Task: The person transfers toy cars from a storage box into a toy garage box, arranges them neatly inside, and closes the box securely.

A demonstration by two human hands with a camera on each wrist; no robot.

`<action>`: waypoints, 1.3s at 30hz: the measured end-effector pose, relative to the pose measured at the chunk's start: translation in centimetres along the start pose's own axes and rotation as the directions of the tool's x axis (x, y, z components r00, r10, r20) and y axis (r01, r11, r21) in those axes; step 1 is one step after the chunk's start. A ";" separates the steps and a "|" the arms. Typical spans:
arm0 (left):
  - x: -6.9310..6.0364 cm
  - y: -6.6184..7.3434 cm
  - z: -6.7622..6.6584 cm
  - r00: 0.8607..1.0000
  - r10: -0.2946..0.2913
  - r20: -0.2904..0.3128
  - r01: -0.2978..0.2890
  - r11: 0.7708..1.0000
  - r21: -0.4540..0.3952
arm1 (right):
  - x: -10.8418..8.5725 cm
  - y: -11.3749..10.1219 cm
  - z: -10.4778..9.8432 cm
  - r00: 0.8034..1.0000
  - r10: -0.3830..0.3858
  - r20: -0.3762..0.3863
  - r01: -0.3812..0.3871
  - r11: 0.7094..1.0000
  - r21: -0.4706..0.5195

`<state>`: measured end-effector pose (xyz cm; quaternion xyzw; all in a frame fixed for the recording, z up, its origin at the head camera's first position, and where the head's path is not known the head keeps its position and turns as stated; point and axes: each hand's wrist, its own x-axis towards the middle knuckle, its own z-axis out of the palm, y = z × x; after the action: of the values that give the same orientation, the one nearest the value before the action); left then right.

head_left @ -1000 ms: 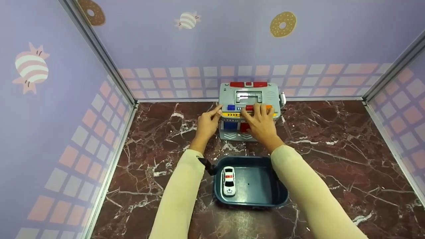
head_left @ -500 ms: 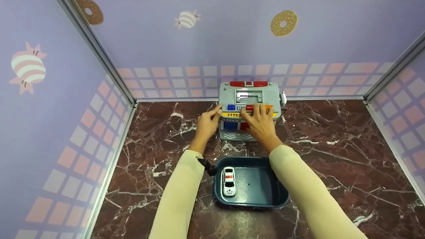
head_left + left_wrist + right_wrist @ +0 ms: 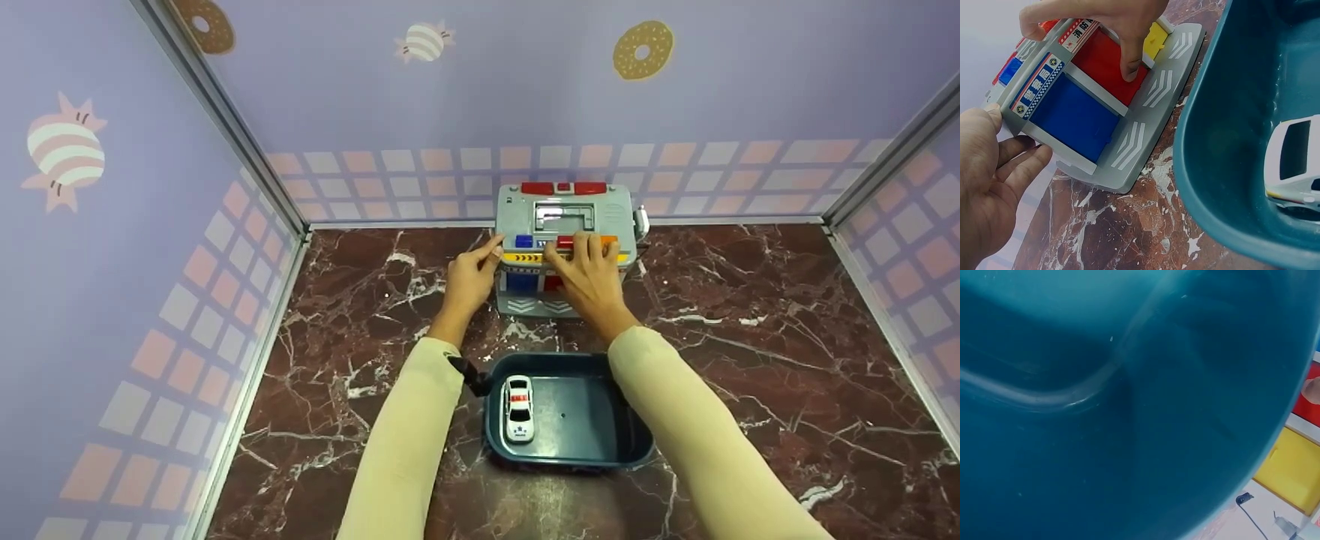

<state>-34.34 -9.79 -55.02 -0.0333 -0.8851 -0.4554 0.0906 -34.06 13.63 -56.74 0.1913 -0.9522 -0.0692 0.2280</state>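
A grey toy garage [image 3: 517, 217] with red light bars and coloured roof buttons stands against the back wall. My left hand [image 3: 466, 283] holds its left front corner; in the left wrist view the thumb and fingertips touch the corner beside the blue door [image 3: 1075, 118]. Across the right part of the roof's front edge, my right hand [image 3: 594, 281] grips, its fingers on top by the buttons and its thumb over the red door [image 3: 1103, 64]. The yellow door [image 3: 1291, 471] shows in the right wrist view. A white toy police car [image 3: 519, 412] lies in the dark teal tub [image 3: 589, 420].
The tub sits between my forearms, in front of the garage, its walls filling most of the right wrist view. Beneath everything is a dark red marbled surface [image 3: 360, 330]. Purple panels [image 3: 525, 90] enclose it at the back and both sides.
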 end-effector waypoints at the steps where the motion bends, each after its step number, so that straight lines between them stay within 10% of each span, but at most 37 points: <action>1: 0.0 0.1 0.0 1.000 -0.004 0.002 0.004 1.000 -0.003 | 0.0 0.0 0.0 1.000 0.001 -0.004 -0.001 1.000 0.000; 22: 0.2 0.4 -0.1 1.000 0.004 0.018 -0.004 1.000 0.001 | -0.7 -0.1 -1.6 0.991 0.043 0.126 -0.054 0.995 0.085; 39: 0.2 0.0 -0.2 1.000 0.017 0.018 -0.017 1.000 0.000 | -1.7 2.1 -4.5 0.990 -0.096 0.107 0.062 0.955 0.290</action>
<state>-34.54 -10.00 -54.84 -0.0450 -0.8856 -0.4540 0.0865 -31.24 16.01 -53.02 0.2556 -0.9558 0.0485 0.1373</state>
